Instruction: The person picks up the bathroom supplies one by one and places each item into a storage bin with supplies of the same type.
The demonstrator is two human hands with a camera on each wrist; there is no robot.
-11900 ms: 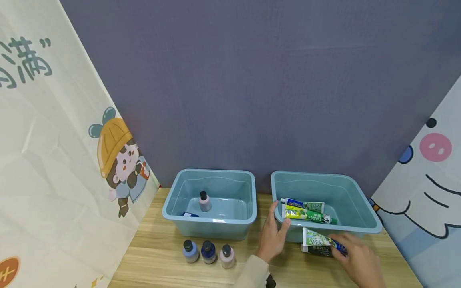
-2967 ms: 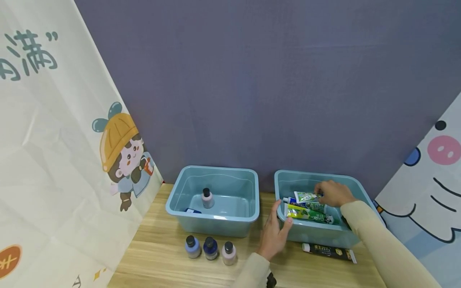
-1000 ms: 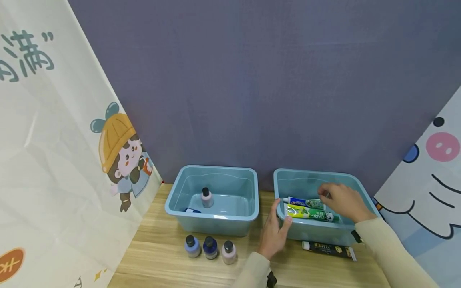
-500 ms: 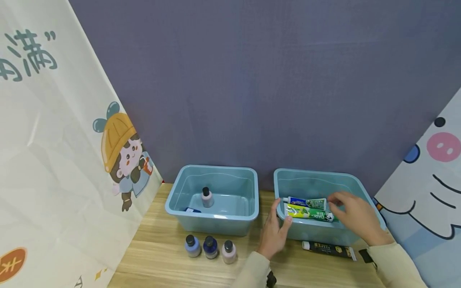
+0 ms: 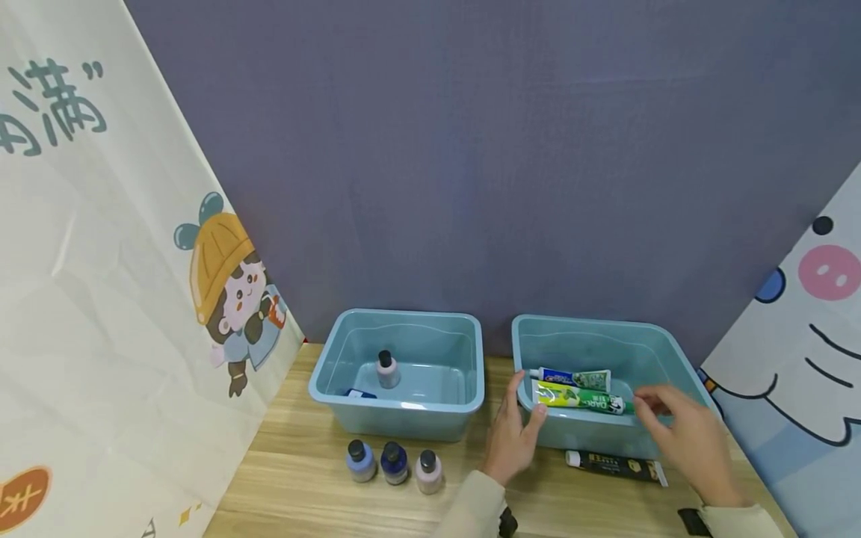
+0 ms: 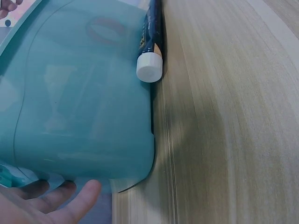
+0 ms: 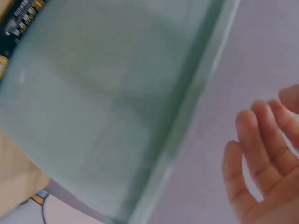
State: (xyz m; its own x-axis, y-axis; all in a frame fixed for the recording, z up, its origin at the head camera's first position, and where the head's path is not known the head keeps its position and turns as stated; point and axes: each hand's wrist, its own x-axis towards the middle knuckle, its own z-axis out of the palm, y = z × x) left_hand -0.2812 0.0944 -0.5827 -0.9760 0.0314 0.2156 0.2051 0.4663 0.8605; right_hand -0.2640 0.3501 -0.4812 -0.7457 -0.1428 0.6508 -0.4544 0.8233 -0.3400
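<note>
In the head view my left hand (image 5: 513, 441) rests against the front left corner of the right blue bin (image 5: 592, 323); its extended fingers touch the outside wall. My right hand (image 5: 693, 441) hangs over that bin's front right rim, fingers loosely bent, holding nothing. Its fingertips are near the green cap of a yellow-and-green toothpaste tube (image 5: 578, 397). Behind this lies a blue-and-green toothpaste tube (image 5: 575, 379). Outside, along the bin's front, is a black toothpaste tube (image 5: 615, 465) with a white cap. The right wrist view shows the right fingers (image 7: 259, 140) apart from the rim.
A second blue bin (image 5: 397, 314) stands to the left. Inside are a pale pink bottle (image 5: 386, 371) and a partly hidden dark blue item (image 5: 360, 393). Before it stand light blue (image 5: 361, 463), dark blue (image 5: 394, 465) and pink (image 5: 428, 475) bottles on the wooden table (image 5: 289, 478).
Three seconds ago my right hand held a green-and-white tube over the right bin. It has let go and moved forward-right toward the front rim. My left hand has stayed at the corner.
</note>
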